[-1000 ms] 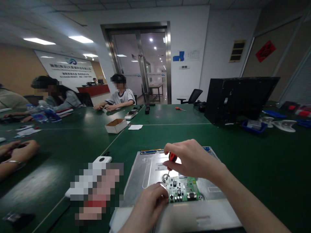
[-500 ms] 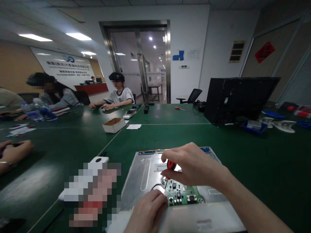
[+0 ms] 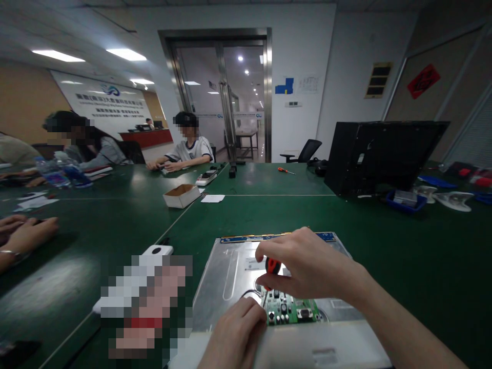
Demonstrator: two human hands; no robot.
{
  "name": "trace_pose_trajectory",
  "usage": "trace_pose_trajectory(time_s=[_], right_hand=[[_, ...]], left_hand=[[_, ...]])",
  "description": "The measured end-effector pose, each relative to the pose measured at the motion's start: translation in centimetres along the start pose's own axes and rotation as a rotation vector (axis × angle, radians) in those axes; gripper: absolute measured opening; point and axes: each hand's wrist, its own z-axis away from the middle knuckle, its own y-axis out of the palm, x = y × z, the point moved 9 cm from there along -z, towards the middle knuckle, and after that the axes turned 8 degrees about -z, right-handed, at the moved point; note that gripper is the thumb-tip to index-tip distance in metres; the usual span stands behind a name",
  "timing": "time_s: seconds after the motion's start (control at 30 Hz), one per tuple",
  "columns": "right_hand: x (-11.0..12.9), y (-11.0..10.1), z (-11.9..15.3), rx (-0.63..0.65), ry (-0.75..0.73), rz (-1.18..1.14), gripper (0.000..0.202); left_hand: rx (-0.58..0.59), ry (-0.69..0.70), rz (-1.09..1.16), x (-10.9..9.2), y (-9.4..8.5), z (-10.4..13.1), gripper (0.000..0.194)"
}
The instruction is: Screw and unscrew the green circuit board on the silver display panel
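My right hand (image 3: 303, 264) pinches the red and black handle of a screwdriver (image 3: 272, 265), holding it nearly upright. Its thin shaft runs down to the left edge of a green circuit board (image 3: 294, 310); the tip is hard to make out. Beside that edge, my left hand (image 3: 240, 325) rests with its fingers curled together, and whatever may be in them is hidden. Under both hands a silver metal display panel (image 3: 219, 266) lies flat on the table, with the board on its back. A dark cable (image 3: 250, 292) curves near my left fingertips.
Left of the panel lie a white device (image 3: 163, 251) and a blurred-out pink item (image 3: 154, 302). Farther off are an open box (image 3: 180, 197), another screwdriver (image 3: 286, 170) and a black monitor (image 3: 384, 159). A co-worker's hands (image 3: 28, 233) are at the left; other people sit beyond.
Both hands keep nearly the same hold and place. The screwdriver handle appears slightly lower and farther right, while the whole view has shifted a little. The co-worker's hands at the left moved slightly inward.
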Motion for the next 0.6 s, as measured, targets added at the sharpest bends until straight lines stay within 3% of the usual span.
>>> trace_pose_trajectory(time_s=[0.4,0.6], right_hand=[[0.3,0.1,0.1,0.007,-0.005,-0.013,0.018],[0.8,1.0,-0.1,0.072,-0.028,-0.020,0.014]], left_hand=[[-0.008,-0.090,-0.028,1.2,0.2,0.3,0.014],[-0.042,-0.114,0.001,1.5,0.0,0.4,0.018]])
